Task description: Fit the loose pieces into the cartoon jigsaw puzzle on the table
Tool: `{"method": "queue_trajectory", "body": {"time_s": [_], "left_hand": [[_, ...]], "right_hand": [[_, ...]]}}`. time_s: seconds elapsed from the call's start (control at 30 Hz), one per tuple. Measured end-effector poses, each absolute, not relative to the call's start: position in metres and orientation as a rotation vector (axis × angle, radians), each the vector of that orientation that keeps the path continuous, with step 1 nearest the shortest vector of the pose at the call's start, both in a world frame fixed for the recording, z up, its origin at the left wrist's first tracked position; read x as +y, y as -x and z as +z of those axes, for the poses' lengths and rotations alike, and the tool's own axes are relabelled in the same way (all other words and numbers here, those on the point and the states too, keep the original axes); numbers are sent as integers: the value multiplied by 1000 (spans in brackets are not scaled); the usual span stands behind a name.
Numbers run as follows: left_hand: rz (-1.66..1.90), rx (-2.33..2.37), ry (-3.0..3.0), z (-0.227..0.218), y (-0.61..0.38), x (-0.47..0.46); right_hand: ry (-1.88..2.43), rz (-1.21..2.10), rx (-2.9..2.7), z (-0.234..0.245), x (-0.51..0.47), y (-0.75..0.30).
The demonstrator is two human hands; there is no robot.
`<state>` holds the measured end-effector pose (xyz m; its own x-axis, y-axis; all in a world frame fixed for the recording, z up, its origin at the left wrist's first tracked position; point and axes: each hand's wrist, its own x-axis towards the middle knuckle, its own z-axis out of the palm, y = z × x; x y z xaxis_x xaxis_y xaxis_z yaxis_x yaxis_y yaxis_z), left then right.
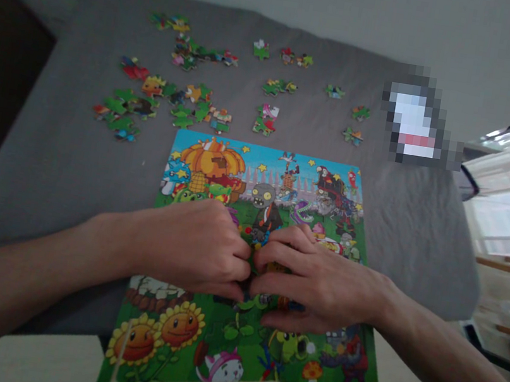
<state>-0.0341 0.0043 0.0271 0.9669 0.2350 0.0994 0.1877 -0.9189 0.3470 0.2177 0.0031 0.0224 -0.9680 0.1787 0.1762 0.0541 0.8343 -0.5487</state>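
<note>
A colourful cartoon jigsaw puzzle (183,352) lies on the grey cloth in front of me, its near edge close to my body. Over its middle, my left hand (199,246) is closed, with the fingers curled down and the fingertips together. My right hand (318,280) comes in from the other side, fingers bent and tips almost meeting those of the left. Both hands touch the puzzle's centre. Whatever lies between the fingertips is hidden. Beneath the hands, part of the picture is covered; sunflowers, a pumpkin and zombies show around them.
Loose puzzle pieces (183,113) are heaped beyond the puzzle at the left. Several more pieces (266,119) lie scattered at the back middle and right. A blurred-out phone-like object (413,122) sits at the far right on the grey cloth (422,229), by a wall.
</note>
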Motion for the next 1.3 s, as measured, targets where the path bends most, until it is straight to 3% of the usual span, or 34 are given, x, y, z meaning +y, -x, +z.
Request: {"method": "queue_trajectory", "body": {"time_s": [0.57, 1.3], "left_hand": [[220, 306, -2782, 30, 33, 4], [-127, 301, -2726, 38, 32, 0]], "right_hand": [[176, 845, -2787, 22, 5, -219], [253, 771, -2676, 31, 9, -220]]}}
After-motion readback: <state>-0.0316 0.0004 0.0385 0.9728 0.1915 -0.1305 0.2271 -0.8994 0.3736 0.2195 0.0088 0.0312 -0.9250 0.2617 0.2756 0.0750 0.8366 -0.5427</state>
